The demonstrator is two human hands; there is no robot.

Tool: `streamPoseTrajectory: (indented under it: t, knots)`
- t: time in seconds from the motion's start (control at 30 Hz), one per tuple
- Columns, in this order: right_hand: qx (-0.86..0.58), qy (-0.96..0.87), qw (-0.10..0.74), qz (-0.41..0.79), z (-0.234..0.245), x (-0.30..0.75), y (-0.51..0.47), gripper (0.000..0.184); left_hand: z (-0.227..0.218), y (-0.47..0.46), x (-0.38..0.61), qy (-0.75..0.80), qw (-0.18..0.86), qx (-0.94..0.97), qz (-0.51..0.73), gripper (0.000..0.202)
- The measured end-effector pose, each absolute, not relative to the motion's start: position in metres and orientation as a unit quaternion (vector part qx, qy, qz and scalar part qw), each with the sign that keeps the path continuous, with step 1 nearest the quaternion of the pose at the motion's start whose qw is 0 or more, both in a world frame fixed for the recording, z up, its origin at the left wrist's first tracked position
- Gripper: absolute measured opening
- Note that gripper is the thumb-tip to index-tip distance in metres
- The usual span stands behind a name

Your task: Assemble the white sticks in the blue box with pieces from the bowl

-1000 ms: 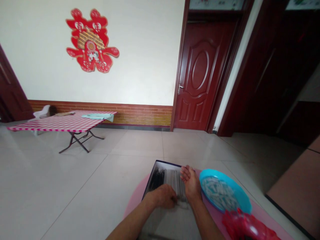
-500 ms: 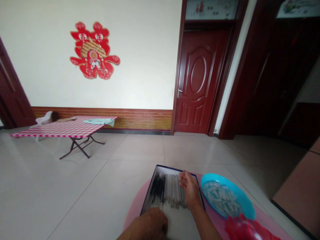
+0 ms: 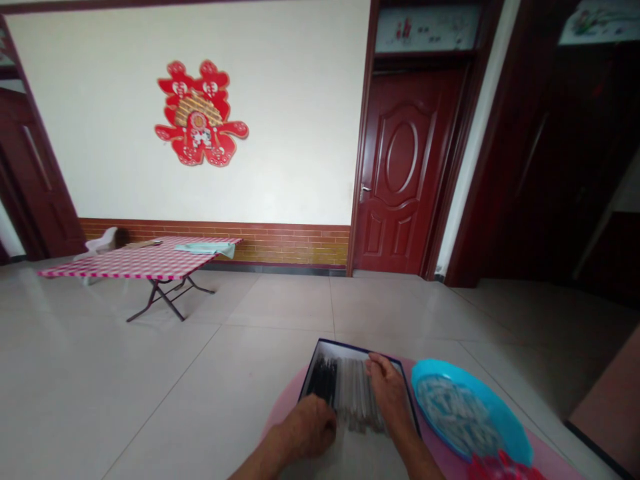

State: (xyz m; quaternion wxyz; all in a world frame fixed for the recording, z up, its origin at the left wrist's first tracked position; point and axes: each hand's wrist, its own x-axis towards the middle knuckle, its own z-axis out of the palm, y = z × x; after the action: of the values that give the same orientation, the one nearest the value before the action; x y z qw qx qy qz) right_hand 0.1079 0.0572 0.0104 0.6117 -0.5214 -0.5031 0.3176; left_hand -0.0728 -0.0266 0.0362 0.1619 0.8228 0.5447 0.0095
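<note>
A flat black-edged box [image 3: 350, 357] lies on a round pink table top [image 3: 290, 393], holding rows of thin black and clear sticks, perhaps pens or tubes. My left hand [image 3: 307, 427] is curled at the box's near side, over the lower ends of the rows. Whether it holds anything is hidden. My right hand [image 3: 389, 390] rests on the clear rows near the box's right wall, fingers apart and empty. To its right sits a turquoise plastic plate [image 3: 467, 410] piled with small white pieces. A red plastic bag [image 3: 503, 468] lies at the bottom edge of the view.
A folding table with a pink-and-white checked cloth [image 3: 135, 263] stands far to the left on the tiled floor. A pale green cloth [image 3: 205, 249] lies on it. A dark red door [image 3: 403, 173] stands closed ahead, and a red paper ornament [image 3: 200, 113] hangs on the wall.
My left hand has come forward again over the box's near side after drawing back. My right hand has turned palm down onto the rows. The whole scene sits lower in the view.
</note>
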Motion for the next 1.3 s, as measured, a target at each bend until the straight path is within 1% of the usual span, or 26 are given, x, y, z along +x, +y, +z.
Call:
streamPoseTrajectory:
  t: [0.07,0.17,0.2,0.3,0.33,0.37,0.4,0.53,0.63,0.9,1.03,1.13,1.3]
  knots:
    - [-0.535,-0.553,0.594,0.233,0.007,0.108,0.054,0.029,0.047,-0.016,-0.069,0.608,0.11,0.786,0.026,0.027]
    - [-0.523,-0.619,0.563,0.164,0.003,0.108,0.047,0.031,0.048,-0.009,-0.064,0.64,0.091,0.762,0.032,0.033]
    - [-0.517,-0.635,0.553,0.152,0.002,0.107,0.046,0.03,0.046,-0.01,-0.061,0.641,0.091,0.762,0.023,0.04]
    - [-0.506,-0.666,0.531,0.137,0.001,0.104,0.043,0.029,0.04,-0.018,-0.055,0.636,0.074,0.768,-0.026,0.071]
    - [-0.504,-0.67,0.528,0.136,0.001,0.103,0.043,0.029,0.039,-0.021,-0.054,0.632,0.068,0.771,-0.044,0.077]
    - [-0.503,-0.671,0.528,0.135,0.002,0.103,0.043,0.028,0.037,-0.023,-0.054,0.626,0.063,0.775,-0.056,0.078]
    - [-0.502,-0.67,0.53,0.134,0.003,0.102,0.042,0.028,0.036,-0.025,-0.054,0.62,0.061,0.78,-0.061,0.073]
    - [-0.491,-0.666,0.543,0.143,0.006,0.099,0.041,0.026,0.029,-0.018,-0.06,0.605,0.058,0.792,-0.052,0.043]
    - [-0.482,-0.668,0.547,0.148,0.006,0.098,0.04,0.026,0.023,-0.006,-0.062,0.603,0.049,0.795,-0.04,0.036]
    - [-0.502,-0.663,0.541,0.129,0.003,0.105,0.041,0.027,0.018,-0.002,-0.062,0.609,0.034,0.792,-0.025,0.04]
    - [-0.497,-0.674,0.532,0.122,0.0,0.102,0.042,0.028,0.017,-0.023,-0.073,0.575,-0.029,0.818,-0.003,0.048]
    - [-0.489,-0.691,0.518,0.12,-0.002,0.1,0.043,0.027,0.011,-0.033,-0.083,0.526,-0.063,0.848,-0.017,0.053]
    - [-0.493,-0.695,0.511,0.115,-0.005,0.101,0.044,0.028,0.012,-0.025,-0.089,0.549,-0.071,0.832,-0.027,0.046]
